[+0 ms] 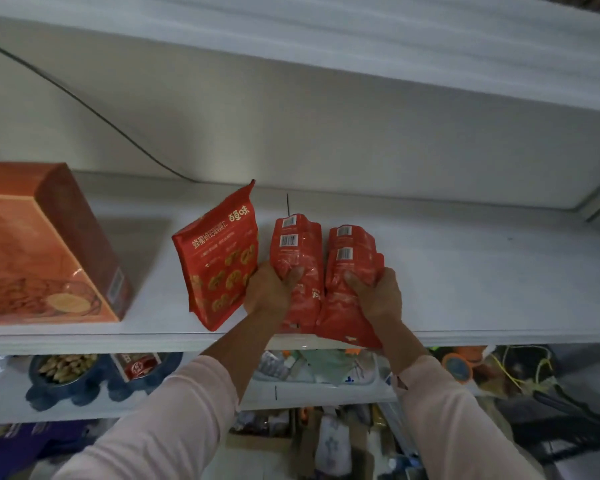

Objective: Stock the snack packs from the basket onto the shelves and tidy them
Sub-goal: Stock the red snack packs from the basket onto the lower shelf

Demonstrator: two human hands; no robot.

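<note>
Three red snack packs are on the white shelf (pixel 465 271). The left pack (pixel 219 258) stands tilted, its printed front facing me. My left hand (pixel 269 291) grips the middle pack (pixel 297 244), which lies with its barcode side up. Beside it, my right hand (pixel 374 294) grips the right pack (pixel 352 251), also barcode side up. Both held packs touch each other and their near ends overhang the shelf's front edge. The basket is not in view.
An orange gift box (pixel 49 251) stands on the shelf at the left. A dark cable (pixel 84 102) runs down the back wall. Under the shelf, a lower shelf holds blue bowls of snacks (pixel 66 372) and mixed goods. White shelf surface shows to the right of the packs.
</note>
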